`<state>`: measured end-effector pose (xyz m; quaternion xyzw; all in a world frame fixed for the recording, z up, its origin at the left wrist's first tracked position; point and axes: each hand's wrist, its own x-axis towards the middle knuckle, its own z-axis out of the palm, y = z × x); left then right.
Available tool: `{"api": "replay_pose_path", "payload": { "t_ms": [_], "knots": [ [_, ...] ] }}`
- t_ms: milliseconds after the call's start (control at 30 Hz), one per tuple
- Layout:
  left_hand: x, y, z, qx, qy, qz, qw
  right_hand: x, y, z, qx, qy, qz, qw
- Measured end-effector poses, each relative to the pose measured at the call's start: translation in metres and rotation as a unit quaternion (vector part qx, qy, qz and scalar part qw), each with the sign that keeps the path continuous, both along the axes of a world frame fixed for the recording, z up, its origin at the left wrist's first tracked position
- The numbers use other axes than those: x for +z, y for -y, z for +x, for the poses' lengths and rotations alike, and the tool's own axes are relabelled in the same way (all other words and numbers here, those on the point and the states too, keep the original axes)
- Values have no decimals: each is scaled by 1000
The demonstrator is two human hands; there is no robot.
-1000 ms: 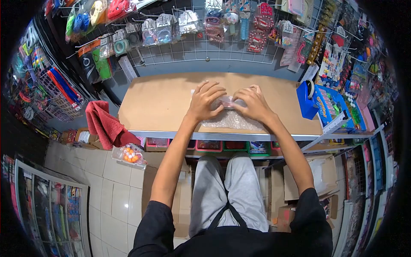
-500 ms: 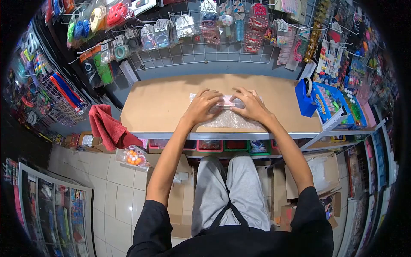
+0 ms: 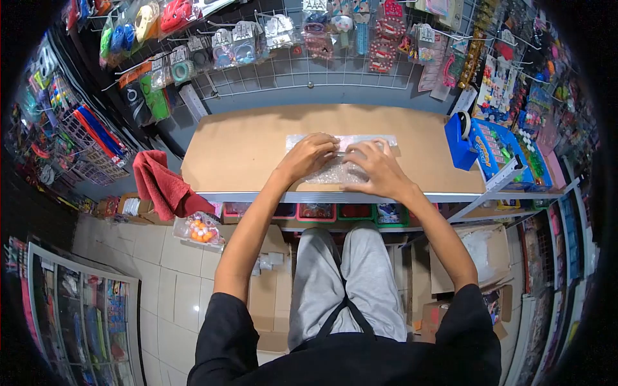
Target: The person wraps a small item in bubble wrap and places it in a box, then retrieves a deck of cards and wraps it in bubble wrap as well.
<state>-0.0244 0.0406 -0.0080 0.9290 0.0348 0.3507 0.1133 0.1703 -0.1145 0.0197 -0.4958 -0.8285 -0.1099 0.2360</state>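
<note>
A sheet of clear bubble wrap [image 3: 329, 172] lies near the front edge of the wooden tabletop, with a pale pink item [image 3: 347, 139] showing at its far side; what that item is I cannot make out. My left hand [image 3: 310, 156] is closed on the left part of the wrap, its fingers curled over the folded edge. Over the right part is my right hand [image 3: 376, 168], fingers apart and bent, with the thumb low near the table edge. Both hands partly cover the wrap.
On the right of the table [image 3: 238, 151] stand a blue tape dispenser [image 3: 459, 141] and a blue display box [image 3: 492, 151]. A red cloth [image 3: 164, 186] hangs at the left corner. Packaged goods hang on the wire grid [image 3: 270, 77] behind; trays [image 3: 315, 212] sit under the tabletop.
My right hand has shifted toward me and right, its thumb now lower and its fingers more spread. The bubble wrap's near edge has been folded away from me, so less hangs toward the table edge.
</note>
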Motion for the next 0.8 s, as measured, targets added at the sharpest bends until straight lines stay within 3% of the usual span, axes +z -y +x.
{"api": "replay_pose_path", "payload": {
  "t_ms": [100, 333, 467, 633, 800],
  "knots": [
    [-5, -3, 2, -17, 9, -12, 1000, -14, 9, -3, 8, 39, -68, 997],
    [17, 0, -3, -27, -89, -40, 995, -14, 4, 8, 50, -67, -113, 990],
    [39, 5, -6, -18, -180, -81, 980, -12, 2, 4, 63, 2, -35, 997],
    [42, 1, -6, -17, -196, -96, 976, -23, -8, -4, 28, 74, 11, 997],
    [53, 5, -6, 22, -243, -170, 955, -9, -23, -4, -2, 21, 42, 999]
  ]
}}
